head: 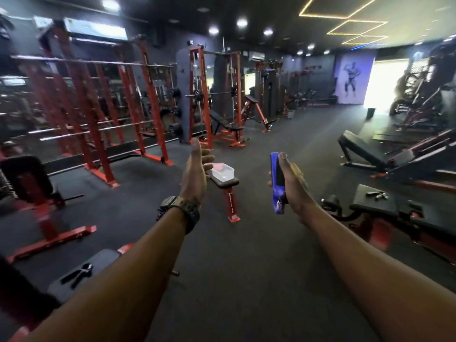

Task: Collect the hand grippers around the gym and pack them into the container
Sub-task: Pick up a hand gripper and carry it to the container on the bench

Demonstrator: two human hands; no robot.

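A person's view down a dim gym with dark rubber flooring, both bare forearms stretched forward.

The left hand [195, 174] is released, fingers straight and pointing ahead, holding nothing. A dark watch [181, 208] sits on that wrist.

The right hand [292, 186] grasps a blue gripper [277, 183], thumb curled along its upper handle. The gripper stands roughly upright in the hand, its coiled spring showing at the bottom end.

Just past the left hand's fingertips in the view, a clear plastic container [223, 172] rests on the padded top of a small counter [225, 182] with a red leg, standing in the middle of the floor. Something pinkish shows at the container's far end; what it is cannot be made out.

At lower left, a black gripper [77, 271] lies on the black pad of a near counter [103, 261]. At right, another dark gripper [376, 195] lies on the pad of a red-framed counter [370, 206]; it is small and blurred.

Red power racks [98, 107] line the left side, with chrome bars across them. An incline counter [362, 151] stands further back on the right. A purple wall poster [350, 80] showing a muscular figure hangs at the far end beside a bright doorway.
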